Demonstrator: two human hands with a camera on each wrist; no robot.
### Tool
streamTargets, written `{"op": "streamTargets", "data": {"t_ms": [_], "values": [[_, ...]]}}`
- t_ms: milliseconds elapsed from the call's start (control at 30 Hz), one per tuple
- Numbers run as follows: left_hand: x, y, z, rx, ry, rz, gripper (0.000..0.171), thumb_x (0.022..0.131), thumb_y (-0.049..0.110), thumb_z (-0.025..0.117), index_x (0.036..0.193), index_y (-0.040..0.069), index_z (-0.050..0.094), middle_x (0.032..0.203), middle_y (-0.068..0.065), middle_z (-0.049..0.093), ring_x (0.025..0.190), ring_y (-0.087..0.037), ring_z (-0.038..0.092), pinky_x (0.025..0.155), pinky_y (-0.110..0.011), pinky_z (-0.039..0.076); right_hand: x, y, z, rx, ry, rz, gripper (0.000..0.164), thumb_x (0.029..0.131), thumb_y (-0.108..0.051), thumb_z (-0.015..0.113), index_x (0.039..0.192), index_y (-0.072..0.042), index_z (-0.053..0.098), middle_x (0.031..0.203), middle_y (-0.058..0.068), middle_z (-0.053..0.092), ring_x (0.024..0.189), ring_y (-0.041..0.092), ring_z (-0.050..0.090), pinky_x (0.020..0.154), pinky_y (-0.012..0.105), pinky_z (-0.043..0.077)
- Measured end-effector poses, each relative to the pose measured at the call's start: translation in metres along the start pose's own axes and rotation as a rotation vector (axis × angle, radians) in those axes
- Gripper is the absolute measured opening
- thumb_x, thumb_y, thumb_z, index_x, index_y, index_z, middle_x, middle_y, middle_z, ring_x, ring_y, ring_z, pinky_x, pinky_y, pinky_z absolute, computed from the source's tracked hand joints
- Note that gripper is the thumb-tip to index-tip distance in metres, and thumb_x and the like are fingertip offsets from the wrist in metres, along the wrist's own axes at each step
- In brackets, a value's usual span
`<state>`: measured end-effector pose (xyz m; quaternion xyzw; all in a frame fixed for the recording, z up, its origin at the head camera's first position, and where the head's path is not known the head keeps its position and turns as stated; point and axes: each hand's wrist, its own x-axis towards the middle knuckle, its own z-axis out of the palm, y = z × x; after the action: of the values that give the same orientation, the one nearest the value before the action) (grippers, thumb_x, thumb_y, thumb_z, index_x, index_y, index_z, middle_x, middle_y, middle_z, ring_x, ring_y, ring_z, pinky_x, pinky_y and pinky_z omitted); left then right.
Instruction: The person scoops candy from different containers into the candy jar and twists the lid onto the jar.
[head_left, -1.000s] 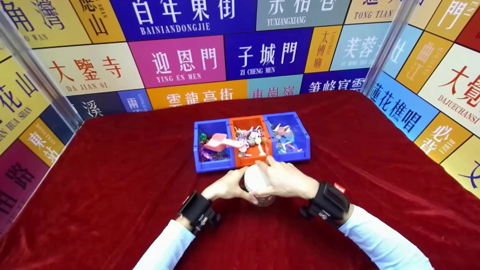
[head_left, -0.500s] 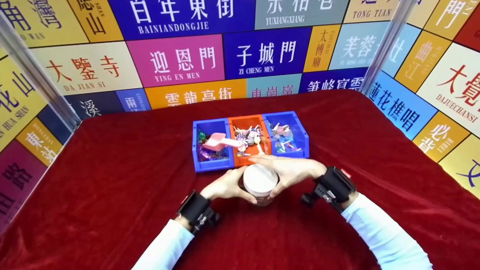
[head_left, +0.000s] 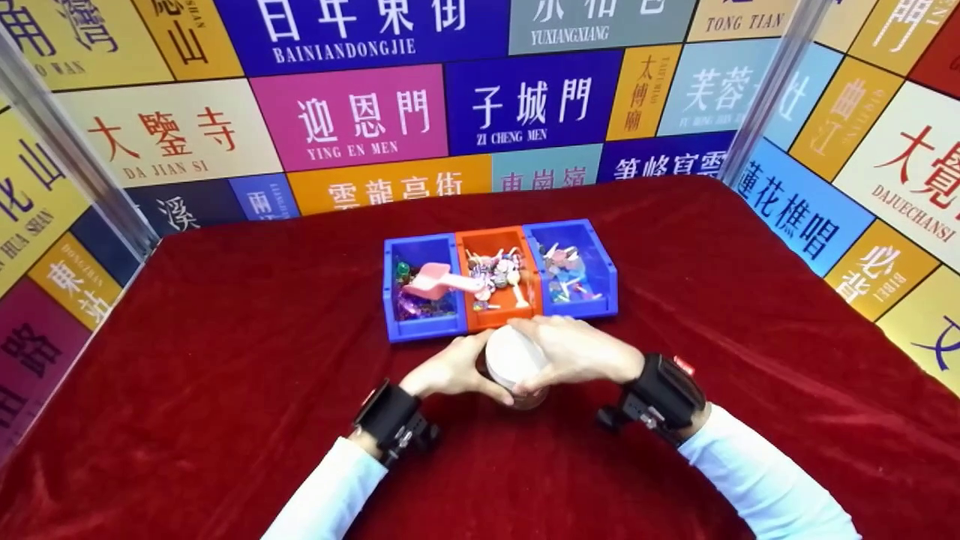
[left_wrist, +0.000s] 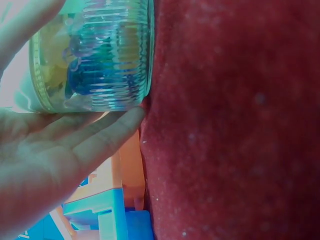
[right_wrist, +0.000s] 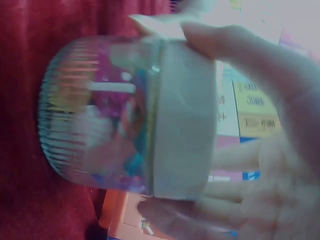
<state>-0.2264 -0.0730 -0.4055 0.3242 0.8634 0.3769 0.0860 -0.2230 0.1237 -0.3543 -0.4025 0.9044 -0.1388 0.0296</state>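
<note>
A clear ribbed jar [right_wrist: 95, 115] with colourful bits inside stands upright on the red cloth, its white lid [head_left: 514, 356] on top. My left hand [head_left: 450, 371] holds the jar's side, thumb toward me and fingers on the far side. In the left wrist view, those fingers [left_wrist: 107, 137] lie along the ribbed wall. My right hand [head_left: 581, 349] grips the lid from the right, thumb at the near edge and fingers round the far edge. The right wrist view shows the lid between thumb and fingers, a little blurred.
Just behind the jar stand three joined bins: a blue one [head_left: 427, 330] at left, an orange one [head_left: 534, 300] in the middle, another blue one [head_left: 609, 277] at right. Small trinkets lie in them. A pink scoop [head_left: 431, 281] rests across the left and middle bins.
My right hand has loosened and swung round the lid's rim, then closed round it again, its wrist shifting right and partly back. The left hand stays on the jar.
</note>
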Motion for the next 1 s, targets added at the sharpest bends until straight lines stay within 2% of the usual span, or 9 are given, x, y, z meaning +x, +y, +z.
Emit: {"op": "streamTargets", "data": {"t_ms": [133, 233, 367, 467, 533, 667, 800, 1000], "values": [[0.000, 0.001, 0.000, 0.002, 0.002, -0.011, 0.081, 0.055, 0.032, 0.083, 0.124, 0.008, 0.048, 0.112, -0.004, 0.058, 0.100, -0.015, 0.052, 0.089, -0.029, 0.041, -0.004, -0.007, 0.004, -0.058, 0.072, 0.065, 0.063, 0.061, -0.053, 0.071, 0.100, -0.007, 0.052, 0.075, 0.001, 0.057, 0.065, 0.016, 0.054, 0.052, 0.030, 0.044], [0.000, 0.001, 0.000, -0.004, 0.001, -0.016, 0.080, 0.055, 0.032, 0.083, 0.123, 0.009, 0.048, 0.112, -0.003, 0.057, 0.099, -0.015, 0.052, 0.089, -0.029, 0.041, -0.006, -0.006, 0.004, -0.052, 0.087, 0.049, 0.066, 0.061, -0.056, 0.070, 0.101, -0.007, 0.051, 0.076, 0.001, 0.056, 0.065, 0.016, 0.054, 0.052, 0.029, 0.044], [0.000, 0.001, -0.001, 0.000, 0.003, -0.010, 0.082, 0.055, 0.031, 0.084, 0.125, 0.009, 0.047, 0.115, -0.004, 0.056, 0.102, -0.016, 0.051, 0.091, -0.029, 0.040, -0.006, 0.004, 0.002, 0.034, 0.044, -0.057, 0.079, 0.062, -0.052, 0.073, 0.117, -0.002, 0.048, 0.097, 0.006, 0.056, 0.082, 0.017, 0.054, 0.068, 0.030, 0.047], [0.000, 0.001, 0.000, 0.001, 0.004, 0.001, 0.085, 0.055, 0.030, 0.084, 0.127, 0.008, 0.044, 0.118, -0.005, 0.054, 0.106, -0.017, 0.050, 0.093, -0.030, 0.039, -0.004, 0.013, 0.001, 0.116, -0.010, -0.133, 0.087, 0.065, -0.045, 0.074, 0.129, 0.003, 0.039, 0.116, 0.009, 0.050, 0.100, 0.018, 0.049, 0.086, 0.032, 0.043], [0.000, 0.001, 0.000, -0.003, -0.001, 0.004, 0.087, 0.056, 0.030, 0.083, 0.129, 0.009, 0.042, 0.119, -0.006, 0.054, 0.107, -0.018, 0.050, 0.094, -0.030, 0.039, -0.002, 0.018, 0.002, 0.166, -0.037, -0.156, 0.086, 0.067, -0.043, 0.073, 0.131, 0.002, 0.037, 0.121, 0.008, 0.049, 0.105, 0.017, 0.048, 0.090, 0.033, 0.041], [0.001, 0.001, 0.002, -0.004, -0.005, 0.001, 0.088, 0.056, 0.031, 0.083, 0.131, 0.009, 0.040, 0.120, -0.005, 0.053, 0.107, -0.017, 0.049, 0.093, -0.030, 0.039, -0.001, 0.021, 0.006, 0.195, -0.027, -0.156, 0.080, 0.067, -0.045, 0.072, 0.128, -0.003, 0.043, 0.117, 0.004, 0.052, 0.100, 0.015, 0.049, 0.086, 0.031, 0.043], [0.002, 0.001, 0.002, -0.010, 0.002, 0.012, 0.090, 0.056, 0.031, 0.084, 0.132, 0.011, 0.039, 0.122, -0.002, 0.053, 0.107, -0.015, 0.049, 0.094, -0.028, 0.038, -0.002, 0.021, 0.009, 0.164, 0.027, -0.156, 0.073, 0.067, -0.046, 0.072, 0.123, -0.005, 0.047, 0.111, 0.003, 0.055, 0.096, 0.015, 0.051, 0.082, 0.031, 0.044], [0.003, 0.000, 0.003, -0.032, 0.019, 0.059, 0.090, 0.054, 0.027, 0.085, 0.131, 0.010, 0.040, 0.122, -0.002, 0.052, 0.107, -0.013, 0.048, 0.094, -0.027, 0.037, -0.004, 0.017, 0.012, 0.112, 0.072, -0.103, 0.069, 0.066, -0.044, 0.071, 0.120, -0.007, 0.050, 0.108, 0.002, 0.056, 0.093, 0.014, 0.052, 0.079, 0.031, 0.045]]}}
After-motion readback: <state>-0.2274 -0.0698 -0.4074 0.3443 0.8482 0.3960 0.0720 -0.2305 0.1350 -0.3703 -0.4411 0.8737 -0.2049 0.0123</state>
